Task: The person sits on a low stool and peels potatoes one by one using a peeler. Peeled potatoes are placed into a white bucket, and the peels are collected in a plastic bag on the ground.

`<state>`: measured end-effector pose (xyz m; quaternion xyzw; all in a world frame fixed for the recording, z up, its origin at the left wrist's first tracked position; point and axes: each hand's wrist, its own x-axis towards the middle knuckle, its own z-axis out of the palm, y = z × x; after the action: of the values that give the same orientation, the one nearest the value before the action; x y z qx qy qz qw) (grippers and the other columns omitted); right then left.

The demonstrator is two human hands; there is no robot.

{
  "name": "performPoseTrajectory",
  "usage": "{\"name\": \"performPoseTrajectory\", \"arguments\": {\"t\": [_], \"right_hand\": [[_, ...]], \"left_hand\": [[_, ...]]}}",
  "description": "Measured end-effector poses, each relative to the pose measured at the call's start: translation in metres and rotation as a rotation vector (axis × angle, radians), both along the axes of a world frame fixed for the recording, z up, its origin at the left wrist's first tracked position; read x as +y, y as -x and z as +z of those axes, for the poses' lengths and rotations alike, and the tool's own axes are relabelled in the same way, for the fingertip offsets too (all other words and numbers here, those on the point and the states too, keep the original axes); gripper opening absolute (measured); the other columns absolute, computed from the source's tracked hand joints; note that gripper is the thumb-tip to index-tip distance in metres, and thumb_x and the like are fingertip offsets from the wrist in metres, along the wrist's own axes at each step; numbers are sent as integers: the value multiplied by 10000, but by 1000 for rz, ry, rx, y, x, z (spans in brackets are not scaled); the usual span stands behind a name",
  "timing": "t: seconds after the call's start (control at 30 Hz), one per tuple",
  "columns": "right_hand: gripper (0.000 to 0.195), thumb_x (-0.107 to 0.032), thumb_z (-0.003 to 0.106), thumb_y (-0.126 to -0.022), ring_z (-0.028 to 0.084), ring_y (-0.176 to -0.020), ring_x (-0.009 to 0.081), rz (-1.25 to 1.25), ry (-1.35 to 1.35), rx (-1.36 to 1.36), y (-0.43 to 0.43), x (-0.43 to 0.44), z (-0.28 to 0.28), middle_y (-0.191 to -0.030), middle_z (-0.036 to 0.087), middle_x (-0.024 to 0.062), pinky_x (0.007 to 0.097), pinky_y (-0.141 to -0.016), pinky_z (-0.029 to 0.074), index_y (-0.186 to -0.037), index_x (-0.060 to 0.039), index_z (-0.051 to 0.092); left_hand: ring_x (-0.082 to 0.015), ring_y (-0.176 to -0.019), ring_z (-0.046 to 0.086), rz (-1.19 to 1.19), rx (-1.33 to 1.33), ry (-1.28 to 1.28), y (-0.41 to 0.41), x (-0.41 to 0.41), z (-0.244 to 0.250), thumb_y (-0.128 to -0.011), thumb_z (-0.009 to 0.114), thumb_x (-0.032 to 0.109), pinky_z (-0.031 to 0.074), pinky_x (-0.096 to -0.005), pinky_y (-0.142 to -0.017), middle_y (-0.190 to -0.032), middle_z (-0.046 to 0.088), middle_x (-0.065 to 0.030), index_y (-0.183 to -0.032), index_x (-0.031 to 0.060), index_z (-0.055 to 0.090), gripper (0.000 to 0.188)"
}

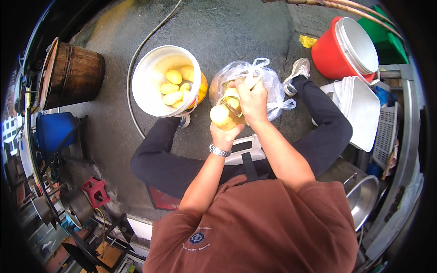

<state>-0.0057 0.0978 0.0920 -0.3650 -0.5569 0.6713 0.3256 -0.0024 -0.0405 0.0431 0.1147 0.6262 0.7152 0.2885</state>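
My left hand (225, 134), with a metal watch at the wrist, grips a partly peeled potato (220, 116) from below. In my right hand (252, 97) is a peeler (253, 80) with a pale handle; its blade end is hidden by the hand and the potato. A brown strip of peel (233, 108) lies across the potato's side. Just beyond my hands sits a clear plastic bag (275, 87) with knotted handles, its contents mostly covered. To the left, a white bucket (146, 85) holds several peeled yellow potatoes (174, 76).
A grey hose (131, 78) curves over the wet floor past the bucket. At left stand a wooden barrel (80, 73), a blue barrel (56, 131) and a red stool (95, 191). To the right are a red bucket (324, 51), white containers (362, 112) and a metal pot (363, 198).
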Motion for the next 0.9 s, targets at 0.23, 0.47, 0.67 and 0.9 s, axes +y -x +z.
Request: {"name": "performPoseTrajectory", "arguments": {"t": [0.23, 0.47, 0.67, 0.9], "right_hand": [[171, -133, 728, -842, 654, -613, 193, 20, -430, 8, -2, 2, 6, -690, 650, 72, 334, -579, 518, -870, -33, 593], [156, -95, 742, -861, 679, -662, 175, -24, -771, -21, -9, 26, 9, -746, 685, 60, 311, -599, 533, -907, -24, 610], [191, -162, 660, -952, 692, -822, 185, -93, 292, 150, 5, 21, 10, -921, 692, 89, 297, -743, 551, -1065, -22, 597], [189, -157, 708, -921, 623, -819, 107, -174, 368, 154, 5, -17, -14, -944, 670, 45, 275, -726, 526, -1017, -18, 623]], "left_hand": [[-179, -999, 634, 82, -182, -117, -7, 12, 4, -651, 775, -50, 520, -330, -885, -1132, 640, -72, -1269, 6, 528, 668], [-192, -1017, 623, 133, -324, -163, -11, 17, 13, -639, 786, -65, 520, -342, -894, -1135, 617, -63, -1269, 27, 503, 697], [-203, -1067, 614, 124, -328, -140, -9, 15, 3, -639, 795, -61, 505, -352, -932, -1181, 611, -70, -1292, 31, 494, 725], [-196, -1174, 577, 197, -265, -104, -13, 21, -3, -682, 778, -39, 454, -349, -1022, -1303, 572, -77, -1353, 32, 465, 744]]}}
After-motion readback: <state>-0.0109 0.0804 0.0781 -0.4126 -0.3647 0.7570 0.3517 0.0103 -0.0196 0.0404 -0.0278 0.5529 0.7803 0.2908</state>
